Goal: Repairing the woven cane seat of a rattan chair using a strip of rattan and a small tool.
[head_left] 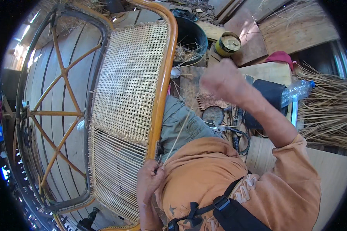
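A chair frame of varnished orange rattan [167, 77] stands in front of me on the left. Its panel of woven cane [133, 73] is an open mesh in the upper part; the lower part has only side-to-side strands [115, 165]. My left hand [150, 180] is closed at the frame's near edge, around a slim dark pointed tool [158, 162] whose exact kind is hidden. From beside it a pale cane strand [180, 131] runs taut up toward my right hand [221, 80]. That hand is raised and closed in a fist, blurred by motion.
Dark chair legs with crossed rattan braces [64, 72] extend left. Beyond my lap lie pliers [219, 128], a dark bucket [189, 40], a yellow-and-black tin [228, 44], a plastic bottle [297, 93], a red cloth [280, 58] and a bundle of cane strips [324, 107].
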Tool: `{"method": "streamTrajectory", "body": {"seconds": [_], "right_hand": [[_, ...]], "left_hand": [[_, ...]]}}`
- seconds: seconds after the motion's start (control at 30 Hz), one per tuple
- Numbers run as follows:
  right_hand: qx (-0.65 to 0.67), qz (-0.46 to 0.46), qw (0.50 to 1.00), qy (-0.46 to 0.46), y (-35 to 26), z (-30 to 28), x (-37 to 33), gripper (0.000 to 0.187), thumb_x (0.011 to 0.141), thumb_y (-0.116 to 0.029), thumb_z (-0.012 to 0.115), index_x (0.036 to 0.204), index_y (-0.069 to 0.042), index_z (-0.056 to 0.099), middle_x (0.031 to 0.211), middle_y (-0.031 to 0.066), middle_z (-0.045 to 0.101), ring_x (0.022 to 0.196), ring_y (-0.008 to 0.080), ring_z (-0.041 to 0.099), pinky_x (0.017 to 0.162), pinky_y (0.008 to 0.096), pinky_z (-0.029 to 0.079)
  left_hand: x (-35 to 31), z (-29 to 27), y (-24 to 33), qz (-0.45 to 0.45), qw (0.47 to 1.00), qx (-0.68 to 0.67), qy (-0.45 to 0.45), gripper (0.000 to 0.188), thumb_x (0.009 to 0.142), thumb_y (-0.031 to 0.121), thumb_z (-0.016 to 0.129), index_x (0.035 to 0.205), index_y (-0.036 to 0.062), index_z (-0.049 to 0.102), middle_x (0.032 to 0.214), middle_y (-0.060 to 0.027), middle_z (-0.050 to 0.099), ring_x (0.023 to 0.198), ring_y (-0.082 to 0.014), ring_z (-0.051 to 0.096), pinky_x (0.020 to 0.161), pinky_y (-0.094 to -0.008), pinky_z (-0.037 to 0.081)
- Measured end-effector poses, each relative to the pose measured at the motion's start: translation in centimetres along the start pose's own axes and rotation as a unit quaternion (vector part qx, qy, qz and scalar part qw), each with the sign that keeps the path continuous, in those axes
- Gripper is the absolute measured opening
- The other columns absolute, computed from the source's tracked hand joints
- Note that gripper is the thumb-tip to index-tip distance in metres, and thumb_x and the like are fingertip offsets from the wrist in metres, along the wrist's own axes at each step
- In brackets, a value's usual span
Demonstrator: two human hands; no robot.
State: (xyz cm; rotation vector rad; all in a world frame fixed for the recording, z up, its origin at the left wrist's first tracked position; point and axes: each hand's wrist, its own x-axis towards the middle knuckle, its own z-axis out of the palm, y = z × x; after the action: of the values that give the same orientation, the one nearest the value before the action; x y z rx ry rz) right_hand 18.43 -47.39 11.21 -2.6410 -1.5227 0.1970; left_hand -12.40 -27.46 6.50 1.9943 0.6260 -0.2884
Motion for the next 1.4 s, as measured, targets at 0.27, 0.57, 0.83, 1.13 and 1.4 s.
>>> {"method": "streamTrajectory", "body": {"seconds": [0.27,0.57,0.83,1.13,1.4], "right_hand": [[0.197,0.387,0.895,-0.104,4.0,9.9,-6.7,0.032,0.079,-0.029,0.064,0.102,-0.006,0.061,0.096,0.0169,0.063,0.093,0.0339,0.06,0.079,0.0436,0.046],[0.222,0.234,0.943,0.08,0.3,13.7,-11.8,0.026,0.082,-0.014,0.061,0.104,-0.002,0.053,0.1,0.0207,0.057,0.09,0.0352,0.057,0.074,0.0432,0.046],[0.561,0.29,0.768,0.104,-7.6,7.5,-7.8,0.037,0.083,-0.013,0.057,0.116,0.001,0.048,0.101,0.0182,0.058,0.094,0.0226,0.058,0.082,0.0333,0.045],[0.601,0.275,0.743,0.106,-10.0,8.5,-5.1,0.056,0.069,-0.014,0.074,0.117,0.003,0.05,0.1,0.009,0.061,0.09,0.0156,0.058,0.082,0.0296,0.048],[0.716,0.298,0.611,0.158,-10.4,9.6,-4.7,0.041,0.071,-0.005,0.071,0.109,0.002,0.056,0.094,0.0062,0.064,0.082,0.012,0.061,0.076,0.0266,0.05]], "left_hand": [[-0.7,-0.9,-0.6,-0.192,0.952,-0.237,0.032,0.007,0.079,0.005,0.051,0.074,0.0033,0.056,0.067,0.0031,0.05,0.058,-0.0037,0.041,0.052,-0.0203,0.033],[2.3,0.9,4.7,-0.029,0.948,-0.305,-0.088,0.011,0.083,0.01,0.062,0.085,-0.001,0.061,0.075,0.002,0.053,0.067,-0.006,0.048,0.061,-0.0201,0.038],[6.0,5.1,6.5,-0.095,0.958,-0.233,-0.138,0.011,0.083,0.011,0.058,0.084,0.0005,0.057,0.08,-0.0034,0.054,0.072,-0.0074,0.05,0.064,-0.0215,0.039],[5.5,6.0,5.1,0.01,0.991,-0.133,-0.008,0.012,0.078,0.01,0.058,0.077,-0.0007,0.054,0.071,-0.0074,0.051,0.064,-0.0164,0.052,0.058,-0.0307,0.041],[5.4,5.7,8.3,0.085,0.995,0.055,0.003,0.022,0.082,0.022,0.059,0.074,0.002,0.053,0.07,-0.0184,0.056,0.064,-0.035,0.056,0.059,-0.0421,0.044]]}}
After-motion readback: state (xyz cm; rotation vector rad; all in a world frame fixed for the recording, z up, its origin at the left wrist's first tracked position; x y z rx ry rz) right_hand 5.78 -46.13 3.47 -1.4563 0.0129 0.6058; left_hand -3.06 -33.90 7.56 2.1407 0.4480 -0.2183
